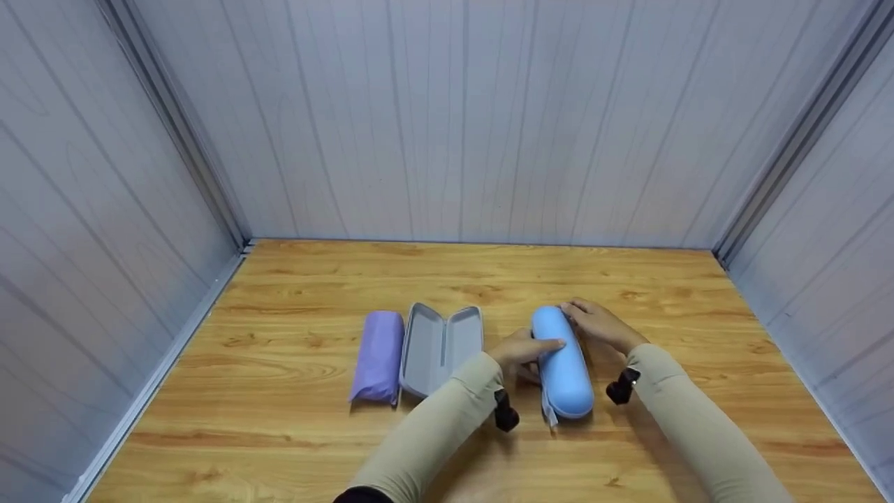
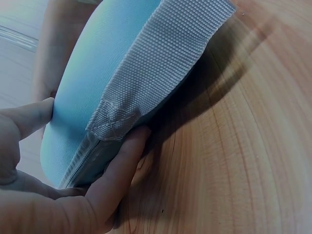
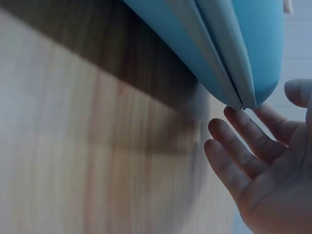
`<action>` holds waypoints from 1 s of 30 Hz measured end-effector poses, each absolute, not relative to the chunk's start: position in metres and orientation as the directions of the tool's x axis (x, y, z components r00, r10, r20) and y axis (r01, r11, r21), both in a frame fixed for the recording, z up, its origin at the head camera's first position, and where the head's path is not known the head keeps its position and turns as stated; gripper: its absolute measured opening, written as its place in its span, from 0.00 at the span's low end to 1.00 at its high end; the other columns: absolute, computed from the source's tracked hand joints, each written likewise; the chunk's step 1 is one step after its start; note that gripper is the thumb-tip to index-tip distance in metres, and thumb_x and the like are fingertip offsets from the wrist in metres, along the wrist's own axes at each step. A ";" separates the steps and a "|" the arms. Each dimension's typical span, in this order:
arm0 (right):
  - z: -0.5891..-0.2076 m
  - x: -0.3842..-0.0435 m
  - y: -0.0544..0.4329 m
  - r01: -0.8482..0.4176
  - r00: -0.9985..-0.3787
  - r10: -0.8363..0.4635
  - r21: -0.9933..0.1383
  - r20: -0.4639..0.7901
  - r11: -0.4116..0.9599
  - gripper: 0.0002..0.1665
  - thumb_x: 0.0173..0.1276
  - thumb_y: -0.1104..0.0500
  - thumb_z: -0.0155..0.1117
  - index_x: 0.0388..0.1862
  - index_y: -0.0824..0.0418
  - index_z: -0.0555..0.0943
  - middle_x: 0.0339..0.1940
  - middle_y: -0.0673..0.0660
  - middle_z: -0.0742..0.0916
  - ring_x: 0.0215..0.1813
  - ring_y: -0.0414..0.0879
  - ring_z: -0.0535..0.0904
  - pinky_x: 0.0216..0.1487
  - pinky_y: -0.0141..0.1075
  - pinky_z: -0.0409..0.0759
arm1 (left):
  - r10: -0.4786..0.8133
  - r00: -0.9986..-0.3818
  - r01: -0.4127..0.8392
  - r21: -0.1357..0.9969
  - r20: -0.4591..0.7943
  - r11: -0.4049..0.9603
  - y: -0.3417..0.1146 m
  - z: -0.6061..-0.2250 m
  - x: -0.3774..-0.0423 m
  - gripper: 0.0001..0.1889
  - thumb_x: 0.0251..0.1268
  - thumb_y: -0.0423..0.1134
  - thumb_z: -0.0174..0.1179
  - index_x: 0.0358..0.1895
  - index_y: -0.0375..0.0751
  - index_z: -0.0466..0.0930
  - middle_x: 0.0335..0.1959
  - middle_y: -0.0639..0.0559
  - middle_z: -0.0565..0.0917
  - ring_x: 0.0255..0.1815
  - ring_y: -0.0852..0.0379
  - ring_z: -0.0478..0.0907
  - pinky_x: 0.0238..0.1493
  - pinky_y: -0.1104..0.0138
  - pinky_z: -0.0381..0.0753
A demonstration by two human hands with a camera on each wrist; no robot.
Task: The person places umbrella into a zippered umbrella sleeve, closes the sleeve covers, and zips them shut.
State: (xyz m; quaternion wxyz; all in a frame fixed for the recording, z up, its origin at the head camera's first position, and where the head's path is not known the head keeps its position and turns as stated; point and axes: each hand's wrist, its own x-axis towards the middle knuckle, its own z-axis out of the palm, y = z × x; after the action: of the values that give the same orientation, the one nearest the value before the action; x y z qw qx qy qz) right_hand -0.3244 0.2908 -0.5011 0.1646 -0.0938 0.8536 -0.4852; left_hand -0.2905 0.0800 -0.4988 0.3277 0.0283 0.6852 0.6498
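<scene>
A light blue zippered case point(image 1: 567, 381), long and rounded, lies tilted on its side on the wooden table. My left hand point(image 1: 520, 348) grips it from the left, thumb on the top face and fingers low along the zipper side. A grey woven strap point(image 2: 146, 63) hangs at its near end in the left wrist view. My right hand point(image 1: 602, 325) is at the far end. In the right wrist view its fingertips point(image 3: 234, 113) touch the case where the zipper seam ends, fingers fairly straight and thumb apart from the case. No zipper pull shows there.
Left of the blue case lies an opened grey case point(image 1: 421, 360), its two halves spread flat. Beside it is a purple soft-looking pouch point(image 1: 379, 356). Pale panel walls point(image 1: 461, 126) enclose the wooden table point(image 1: 293, 433) at the back and both sides.
</scene>
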 end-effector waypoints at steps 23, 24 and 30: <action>-0.494 -0.353 0.258 -0.178 -0.864 -0.453 -0.708 -0.220 0.683 0.29 0.83 0.43 0.43 0.71 0.56 0.75 0.70 0.62 0.76 0.70 0.64 0.67 0.68 0.62 0.65 | 0.486 -0.776 -0.371 0.914 -0.403 0.164 0.082 -0.497 -0.292 0.36 0.68 0.47 0.65 0.72 0.35 0.61 0.58 0.40 0.76 0.60 0.39 0.75 0.50 0.45 0.82; -0.493 -0.353 0.257 -0.181 -0.865 -0.451 -0.702 -0.220 0.689 0.28 0.83 0.44 0.43 0.68 0.56 0.77 0.67 0.61 0.77 0.69 0.63 0.69 0.67 0.61 0.66 | 0.488 -0.775 -0.372 0.914 -0.401 0.160 0.082 -0.498 -0.292 0.36 0.68 0.47 0.65 0.73 0.36 0.60 0.58 0.39 0.76 0.61 0.39 0.75 0.50 0.44 0.82; -0.490 -0.355 0.250 -0.208 -0.870 -0.444 -0.657 -0.215 0.725 0.24 0.83 0.45 0.43 0.58 0.53 0.84 0.61 0.58 0.82 0.63 0.60 0.74 0.61 0.57 0.71 | 0.485 -0.776 -0.382 0.912 -0.403 0.147 0.081 -0.499 -0.292 0.37 0.68 0.45 0.65 0.74 0.40 0.59 0.58 0.39 0.76 0.59 0.39 0.75 0.47 0.45 0.84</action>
State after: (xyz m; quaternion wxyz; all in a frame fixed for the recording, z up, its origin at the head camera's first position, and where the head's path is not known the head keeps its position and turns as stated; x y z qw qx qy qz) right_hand -0.3552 0.2504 -0.4898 0.1817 -0.1788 0.9107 -0.3249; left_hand -0.2924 0.0809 -0.4991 0.3326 0.0377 0.6802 0.6521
